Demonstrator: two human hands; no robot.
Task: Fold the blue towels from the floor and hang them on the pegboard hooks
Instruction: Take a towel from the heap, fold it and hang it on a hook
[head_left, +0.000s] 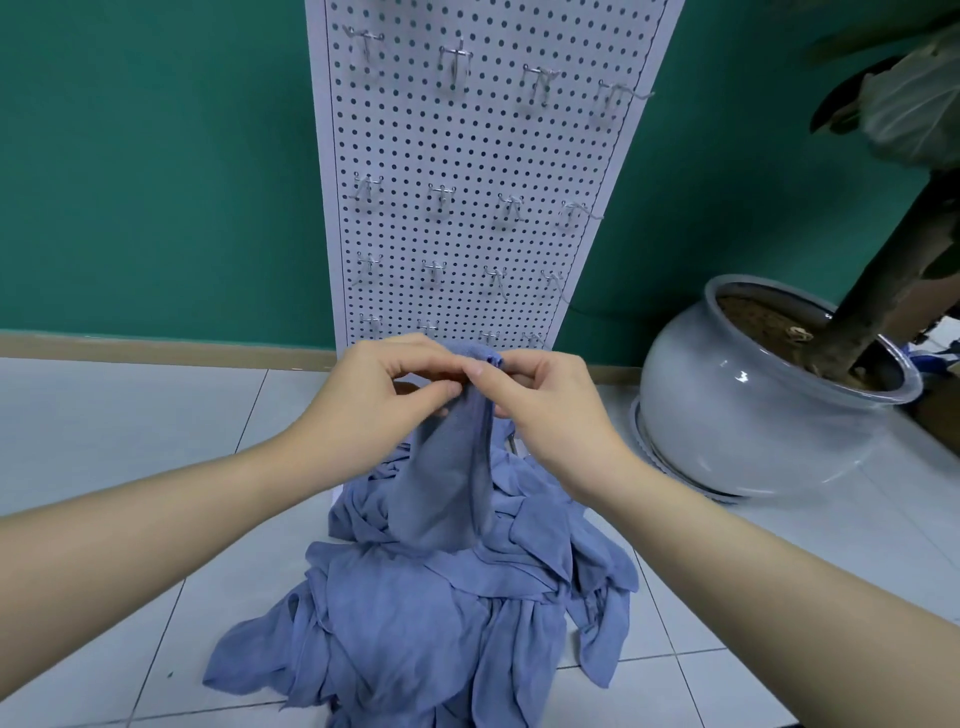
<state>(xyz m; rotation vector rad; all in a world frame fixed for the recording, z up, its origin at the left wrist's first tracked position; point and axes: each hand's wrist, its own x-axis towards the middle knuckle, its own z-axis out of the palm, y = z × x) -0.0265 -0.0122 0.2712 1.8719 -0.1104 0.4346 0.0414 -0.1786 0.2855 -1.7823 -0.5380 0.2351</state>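
Note:
A heap of crumpled blue towels (415, 613) lies on the tiled floor before a white pegboard (483, 156). One blue towel (447, 488) hangs lifted above the heap. My left hand (374, 405) and my right hand (545, 410) both pinch its top corner, fingertips close together. Rows of bare metal hooks (441, 197) stick out of the pegboard. The lowest hooks are partly hidden behind my hands.
A large grey ceramic pot (727, 415) with a dark-trunked plant (883, 270) stands on the floor at the right, close to the pegboard. A green wall (156, 182) with a beige skirting runs behind. White floor tiles (130, 415) stretch to the left.

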